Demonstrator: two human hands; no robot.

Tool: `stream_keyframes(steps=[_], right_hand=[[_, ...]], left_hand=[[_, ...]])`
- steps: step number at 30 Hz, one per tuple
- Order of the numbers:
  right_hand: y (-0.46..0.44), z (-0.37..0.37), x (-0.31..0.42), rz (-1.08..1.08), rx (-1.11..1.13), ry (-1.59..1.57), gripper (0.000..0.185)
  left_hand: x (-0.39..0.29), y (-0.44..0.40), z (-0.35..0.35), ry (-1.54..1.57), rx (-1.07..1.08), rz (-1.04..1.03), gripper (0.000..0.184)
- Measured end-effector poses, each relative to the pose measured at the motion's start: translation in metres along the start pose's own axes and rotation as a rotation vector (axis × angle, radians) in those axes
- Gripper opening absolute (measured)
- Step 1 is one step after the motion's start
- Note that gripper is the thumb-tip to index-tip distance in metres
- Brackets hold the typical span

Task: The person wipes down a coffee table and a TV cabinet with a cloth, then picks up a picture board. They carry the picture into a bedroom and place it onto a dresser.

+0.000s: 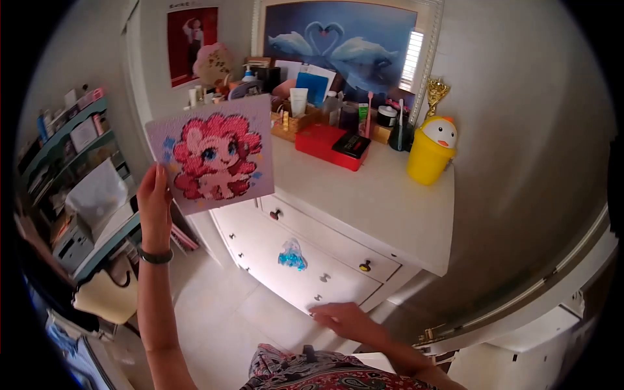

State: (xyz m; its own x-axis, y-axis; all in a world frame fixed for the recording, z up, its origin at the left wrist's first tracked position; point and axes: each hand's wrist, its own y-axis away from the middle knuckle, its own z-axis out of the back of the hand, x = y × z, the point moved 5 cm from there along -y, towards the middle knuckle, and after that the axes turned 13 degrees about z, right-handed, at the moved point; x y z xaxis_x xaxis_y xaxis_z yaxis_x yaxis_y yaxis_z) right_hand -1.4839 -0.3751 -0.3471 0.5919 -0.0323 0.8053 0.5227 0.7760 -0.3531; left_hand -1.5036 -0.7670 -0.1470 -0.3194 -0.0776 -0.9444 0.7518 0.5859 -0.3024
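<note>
My left hand grips the lower left edge of a square picture of a pink cartoon pony, held upright with its front facing me. A dark band circles the left wrist. My right hand is low at the front of the white dresser, near a bottom drawer knob; its fingers point left and look loosely apart, with nothing visible in them. Whether it touches the drawer cannot be made out. A blue glittery sticker is on the dresser's front.
On the dresser top stand a red box with a black case, a yellow bin with a chick head, a gold trophy, and several bottles. Behind hangs a swan painting. Shelves and a cream bag are at left.
</note>
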Motion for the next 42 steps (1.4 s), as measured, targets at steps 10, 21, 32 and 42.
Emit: stream_keyframes(steps=[10, 21, 32, 42], right_hand=[[-0.069, 0.262, 0.093, 0.007, -0.787, 0.465, 0.023], [-0.139, 0.451, 0.112, 0.09, -1.065, 0.394, 0.044], [-0.275, 0.463, 0.076, 0.287, -0.861, 0.114, 0.038], [-0.378, 0.464, 0.036, 0.289, -0.896, 0.079, 0.036]], left_hand=[[-0.071, -0.139, -0.253, 0.034, 0.598, -0.002, 0.039], [-0.088, -0.153, -0.442, 0.191, 0.912, -0.103, 0.042], [-0.092, -0.278, -0.377, -0.176, 0.848, -0.12, 0.042], [-0.072, -0.35, -0.34, -0.071, 0.758, 0.057, 0.047]])
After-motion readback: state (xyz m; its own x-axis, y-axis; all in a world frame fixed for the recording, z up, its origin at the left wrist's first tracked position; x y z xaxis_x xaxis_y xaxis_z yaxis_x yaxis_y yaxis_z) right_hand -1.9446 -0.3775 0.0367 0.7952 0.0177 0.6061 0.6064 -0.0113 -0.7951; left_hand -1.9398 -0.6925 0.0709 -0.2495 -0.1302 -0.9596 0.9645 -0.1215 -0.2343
